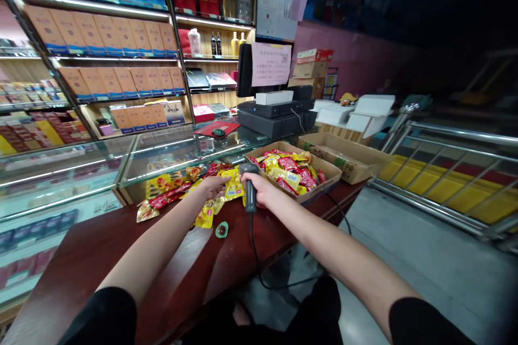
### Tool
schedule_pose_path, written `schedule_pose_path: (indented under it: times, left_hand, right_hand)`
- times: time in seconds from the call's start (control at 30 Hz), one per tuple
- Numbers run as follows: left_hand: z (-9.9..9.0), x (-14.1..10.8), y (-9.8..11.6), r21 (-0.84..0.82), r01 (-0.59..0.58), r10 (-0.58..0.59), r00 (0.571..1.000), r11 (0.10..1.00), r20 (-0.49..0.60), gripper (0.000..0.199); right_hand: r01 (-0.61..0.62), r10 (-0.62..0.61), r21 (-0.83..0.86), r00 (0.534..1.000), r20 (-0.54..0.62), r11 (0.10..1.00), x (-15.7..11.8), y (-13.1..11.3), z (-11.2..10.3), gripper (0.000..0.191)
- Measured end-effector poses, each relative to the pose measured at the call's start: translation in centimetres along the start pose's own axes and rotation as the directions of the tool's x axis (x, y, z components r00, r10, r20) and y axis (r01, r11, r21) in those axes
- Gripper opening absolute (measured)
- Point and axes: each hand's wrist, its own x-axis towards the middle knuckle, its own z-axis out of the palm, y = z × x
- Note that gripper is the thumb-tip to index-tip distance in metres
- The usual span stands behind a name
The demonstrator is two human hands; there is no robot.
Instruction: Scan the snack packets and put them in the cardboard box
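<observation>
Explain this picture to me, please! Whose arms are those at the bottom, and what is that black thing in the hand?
This picture comes from a little camera worn on a person's head, so you see what that person sees, looking forward and down. The arms are that person's own.

The left hand lies on a heap of loose yellow and red snack packets, which sit on a dark red counter. The right hand holds a black barcode scanner, a tool that reads the stripes on packages. Its cord hangs down past the counter.

Next to the hands is a cardboard tray full of more packets. Behind them are a glass display case and shelves of boxes.
</observation>
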Motion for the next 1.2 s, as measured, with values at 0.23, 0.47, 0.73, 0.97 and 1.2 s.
schedule_pose_path:
  times: [0.23,0.47,0.73,0.97,1.2]
  left_hand:
    - [5.8,2.6,4.9,-0.024,0.027,-0.024,0.990,0.999,0.137,0.010]
    - [15.3,6.7,10.1,0.013,0.032,-0.034,0.958,0.999,0.284,0.012]
    - [23.2,10.5,11.1,0.168,-0.072,0.034,0.975,0.983,0.220,0.012]
    - [14.1,9.2,10.5,0.102,-0.024,0.009,0.989,0.994,0.148,0.011]
    - [0.0,2.9,7.0,-0.040,-0.010,0.016,0.988,0.999,0.155,0.015]
  right_hand:
    - [-0.097,0.098,0.063,0.995,-0.014,0.993,3.2,-5.3,-5.1,0.016]
    - [-0.053,0.066,0.149,0.994,-0.085,0.987,5.1,-11.8,-13.2,0.012]
    - [0.100,-0.041,0.192,0.956,-0.292,0.976,5.7,-15.1,-21.2,0.009]
    - [0.096,-0.045,0.285,0.982,-0.181,0.954,3.9,-13.4,-16.9,0.012]
    - [-0.081,0.067,0.204,0.995,0.074,0.976,2.8,-7.1,-6.4,0.013]
